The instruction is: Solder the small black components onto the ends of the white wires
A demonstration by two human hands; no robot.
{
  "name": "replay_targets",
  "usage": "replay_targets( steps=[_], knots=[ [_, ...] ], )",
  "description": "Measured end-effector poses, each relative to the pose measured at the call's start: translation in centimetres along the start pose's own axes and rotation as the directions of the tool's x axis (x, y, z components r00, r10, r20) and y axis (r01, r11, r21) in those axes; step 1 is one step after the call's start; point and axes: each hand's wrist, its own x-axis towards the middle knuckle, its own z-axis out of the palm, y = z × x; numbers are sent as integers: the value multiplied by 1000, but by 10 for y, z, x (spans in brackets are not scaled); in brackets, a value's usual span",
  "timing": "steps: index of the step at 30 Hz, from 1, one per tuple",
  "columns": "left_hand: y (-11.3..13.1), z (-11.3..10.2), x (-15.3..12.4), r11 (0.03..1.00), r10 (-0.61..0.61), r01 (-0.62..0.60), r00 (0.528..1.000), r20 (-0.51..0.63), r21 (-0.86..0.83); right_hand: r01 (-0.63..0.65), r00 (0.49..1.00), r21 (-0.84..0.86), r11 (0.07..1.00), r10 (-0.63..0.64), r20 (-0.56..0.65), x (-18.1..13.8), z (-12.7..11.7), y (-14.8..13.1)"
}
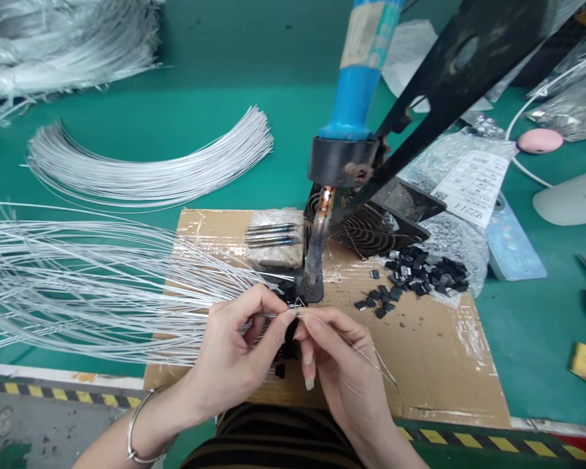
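Observation:
My left hand (pixel 239 352) is closed in a pinch beneath the tip of a soldering iron (pixel 354 98). A white wire appears to run into its fingertips; the wire's end is hidden. My right hand (pixel 346 358) meets it there, thumb and forefinger pinching a thin silvery wire (pixel 378 365) that looks like solder and trails off to the right. The iron, with a blue handle, is clamped tip-down in a black metal arm (pixel 449 85). Loose white wires (pixel 176 286) fan out leftward from small black parts (pixel 289 345), partly covered by my fingers.
Cardboard (pixel 434 371) covers the green table. Behind my hands sits a pad (pixel 273 257) with dark metal rods. To the right lie a heap of black connectors (pixel 424 270), a black fan (pixel 366 228) and a labelled plastic bag (pixel 473 182). A wire bundle (pixel 151 172) rests at left.

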Motion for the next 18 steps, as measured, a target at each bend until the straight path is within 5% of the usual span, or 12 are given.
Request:
replay_targets(
  steps=[18],
  knots=[
    [-1, 3, -3, 1000, 24, -23, 998, -54, 16, 17, 999, -4, 1000, -17, -47, -2, 4, 3]
  ],
)
